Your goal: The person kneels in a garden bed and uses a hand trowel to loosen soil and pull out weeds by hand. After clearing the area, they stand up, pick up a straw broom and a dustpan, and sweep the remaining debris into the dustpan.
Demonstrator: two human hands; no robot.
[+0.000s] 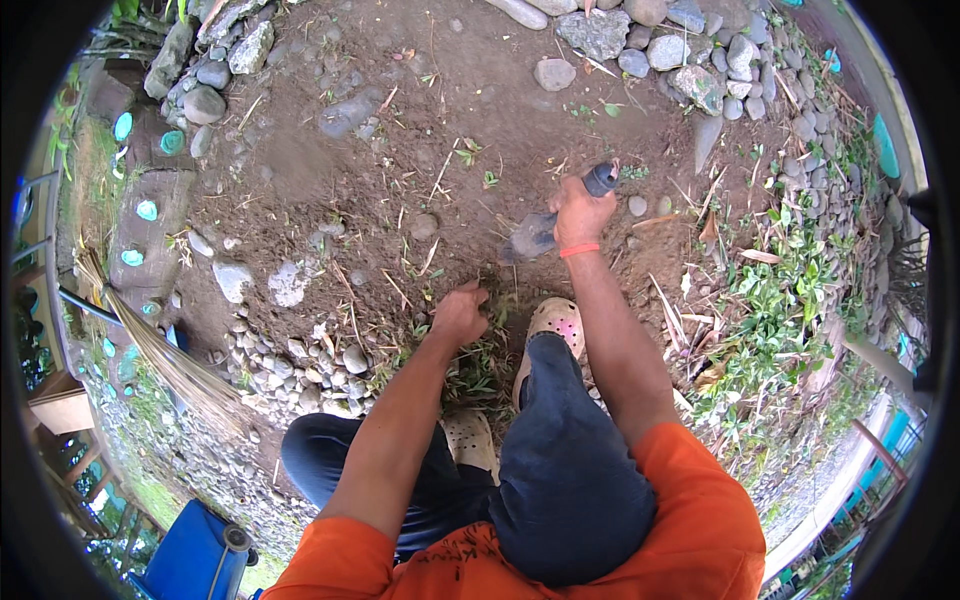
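- right hand (580,215) closed in a fist round the dark handle of a hand trowel (548,222); blade points down and to the person's left, tip at or just above the soil.
- orange band (579,249) on the right wrist.
- left hand (460,315) lowered onto a clump of grass and weeds (478,352) just ahead of the feet; fingers curled into the blades, seemingly gripping a tuft. whether the grip is full, cannot tell.
- person squats, dark trousers, orange shirt, pale perforated clogs (556,322); the clump lies between the clogs and the trowel.
- bare brown soil (400,150) covers most of the patch ahead, littered with dry stalks and a few small green sprouts.
- judgement: most of the bed looks cleared of growth; the clump under the left hand, the scattered sprouts, and the leafy green growth (790,300) on the right remain.
- grey stones (640,40) ring the patch at the far side; a pebble cluster (300,360) lies left of the clump.
- broom (160,350) of straw lies at far left.
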